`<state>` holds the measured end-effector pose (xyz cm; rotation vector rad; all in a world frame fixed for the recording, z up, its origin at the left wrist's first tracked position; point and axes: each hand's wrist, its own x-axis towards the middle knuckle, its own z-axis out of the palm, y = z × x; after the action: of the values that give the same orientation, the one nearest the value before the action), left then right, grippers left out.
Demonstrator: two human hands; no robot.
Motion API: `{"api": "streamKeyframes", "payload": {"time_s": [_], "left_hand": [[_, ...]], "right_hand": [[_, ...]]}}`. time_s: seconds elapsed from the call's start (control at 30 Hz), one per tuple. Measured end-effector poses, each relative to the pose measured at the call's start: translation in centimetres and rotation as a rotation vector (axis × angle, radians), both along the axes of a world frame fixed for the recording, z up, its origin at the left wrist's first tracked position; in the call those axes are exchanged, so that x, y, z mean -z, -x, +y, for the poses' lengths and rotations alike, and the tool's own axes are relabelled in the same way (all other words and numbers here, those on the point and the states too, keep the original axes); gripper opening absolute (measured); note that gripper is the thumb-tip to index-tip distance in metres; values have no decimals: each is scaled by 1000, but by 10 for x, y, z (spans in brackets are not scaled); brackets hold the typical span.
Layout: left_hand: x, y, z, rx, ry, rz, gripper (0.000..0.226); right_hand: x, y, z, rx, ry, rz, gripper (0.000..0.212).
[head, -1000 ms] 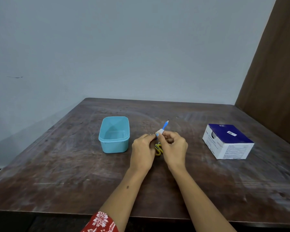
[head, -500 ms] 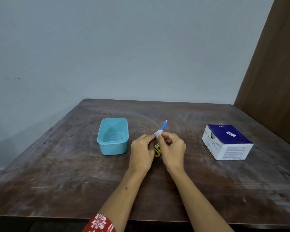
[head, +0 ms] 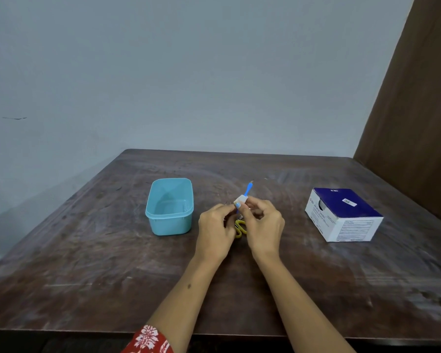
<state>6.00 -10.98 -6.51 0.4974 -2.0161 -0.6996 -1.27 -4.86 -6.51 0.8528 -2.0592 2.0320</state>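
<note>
Over the middle of the dark wooden table point(head: 112, 250), my two hands meet. My right hand point(head: 264, 228) grips a blue pencil point(head: 248, 189) whose sharpened tip points up and away. A small white piece point(head: 241, 199) sits around the pencil just above my fingers. My left hand point(head: 214, 233) has its fingers curled and pinches at that white piece from the left. A yellow object point(head: 239, 227) shows between and below the hands, mostly hidden by them; I cannot tell which hand holds it.
A light blue plastic tub point(head: 169, 220) stands open just left of my hands. A blue-and-white cardboard box point(head: 344, 215) sits at the right. A brown panel point(head: 418, 123) rises behind the table's right side, and a pale wall is at the back.
Both hands stay together on the pencil and white piece, with only slight finger movement. The tub and the box have not moved.
</note>
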Motion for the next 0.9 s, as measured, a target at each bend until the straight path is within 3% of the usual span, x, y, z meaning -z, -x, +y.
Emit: {"api": "streamKeyframes", "payload": {"time_s": [0.13,0.43,0.63,0.77,0.9], "left_hand": [[1,0,0,20,1,8,24],[1,0,0,23,-5,0,21],[1,-2,1,62,18,-67,23],[-1,-2,0,-5,16,-36,21],[-1,-3,3,-32,47,-49,24]], "right_hand": [[-4,0,3,83,112,-83,30],[-2,-1,2,-10,91,-82,17],[-5,0,4,58,163,-69,13],[-2,-2,0,-41,56,-92,5],[-3,-2,2,18,112,-70,5]]}}
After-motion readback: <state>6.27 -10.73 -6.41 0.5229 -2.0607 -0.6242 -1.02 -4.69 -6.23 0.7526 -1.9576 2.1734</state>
